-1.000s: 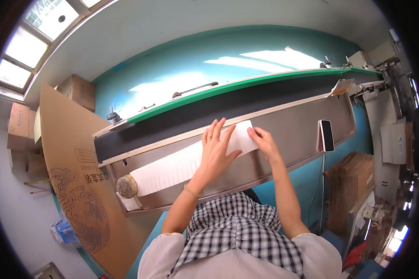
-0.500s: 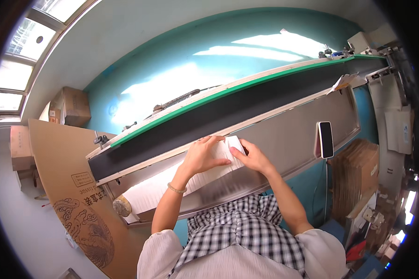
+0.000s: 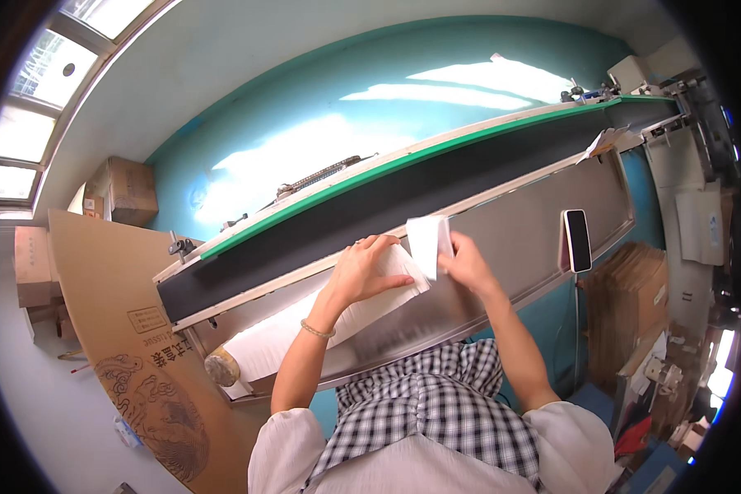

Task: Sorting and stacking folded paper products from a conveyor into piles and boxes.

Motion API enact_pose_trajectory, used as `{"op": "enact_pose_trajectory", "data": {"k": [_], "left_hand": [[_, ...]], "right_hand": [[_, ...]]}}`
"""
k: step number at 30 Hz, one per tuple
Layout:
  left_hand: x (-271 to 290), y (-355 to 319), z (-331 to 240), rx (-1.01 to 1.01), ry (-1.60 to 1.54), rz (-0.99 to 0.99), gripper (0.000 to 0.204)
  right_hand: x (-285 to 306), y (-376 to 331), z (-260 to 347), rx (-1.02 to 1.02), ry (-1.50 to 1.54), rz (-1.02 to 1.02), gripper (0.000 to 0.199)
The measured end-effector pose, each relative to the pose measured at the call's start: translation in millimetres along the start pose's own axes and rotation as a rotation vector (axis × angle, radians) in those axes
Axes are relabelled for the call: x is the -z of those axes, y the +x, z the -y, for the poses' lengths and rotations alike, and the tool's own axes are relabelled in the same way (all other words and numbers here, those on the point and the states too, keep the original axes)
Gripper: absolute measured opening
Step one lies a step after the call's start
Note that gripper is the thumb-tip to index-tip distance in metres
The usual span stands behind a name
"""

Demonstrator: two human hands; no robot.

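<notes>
A long row of white folded tissue paper (image 3: 281,331) lies on the metal tray (image 3: 535,216) in front of me. My left hand (image 3: 361,273) grips the right end of this row from above, thumb on the near side and fingers over the far side. Just beyond that end, my right hand (image 3: 469,265) holds a small stack of tissue paper (image 3: 424,243), tilted upright and apart from the row at its top. Part of the right hand's grip is hidden behind the stack. A rounded, stone-like block (image 3: 221,367) sits against the row's left end.
Behind the tray runs a black conveyor belt (image 3: 337,235) with a green edge strip (image 3: 403,154). A phone (image 3: 578,240) stands at the tray's right. Flattened cartons (image 3: 626,288) are stacked at right; a big cardboard sheet (image 3: 115,313) leans at left.
My right hand has moved slightly right, pulling a small stack of tissue away from the row's end. My left hand stays on the row.
</notes>
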State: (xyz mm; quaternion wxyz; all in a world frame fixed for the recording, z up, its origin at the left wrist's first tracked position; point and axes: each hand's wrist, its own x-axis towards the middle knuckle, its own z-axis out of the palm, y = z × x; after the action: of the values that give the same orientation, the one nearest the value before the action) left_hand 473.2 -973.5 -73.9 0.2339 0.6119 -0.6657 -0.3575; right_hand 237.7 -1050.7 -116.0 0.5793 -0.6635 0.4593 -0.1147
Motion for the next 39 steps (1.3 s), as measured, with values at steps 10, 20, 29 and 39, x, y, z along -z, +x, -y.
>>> {"op": "enact_pose_trajectory", "data": {"k": [10, 20, 29, 39], "left_hand": [[0.2, -5.2, 1.9, -0.048, 0.088, -0.005, 0.079], [6.8, -11.3, 5.7, 0.026, 0.027, 0.059, 0.080], [8.1, -22.7, 7.9, -0.002, 0.062, 0.042, 0.092], [8.2, -27.3, 15.1, -0.053, 0.008, -0.051, 0.089]], "right_hand": [[-46.2, -20.1, 14.0, 0.094, 0.117, -0.123, 0.035], [-26.3, -5.7, -5.7, -0.061, 0.374, -0.114, 0.026], [-61.1, -15.5, 31.7, 0.002, 0.133, -0.055, 0.047], [-43.5, -14.7, 24.6, -0.159, 0.457, 0.091, 0.039]]}}
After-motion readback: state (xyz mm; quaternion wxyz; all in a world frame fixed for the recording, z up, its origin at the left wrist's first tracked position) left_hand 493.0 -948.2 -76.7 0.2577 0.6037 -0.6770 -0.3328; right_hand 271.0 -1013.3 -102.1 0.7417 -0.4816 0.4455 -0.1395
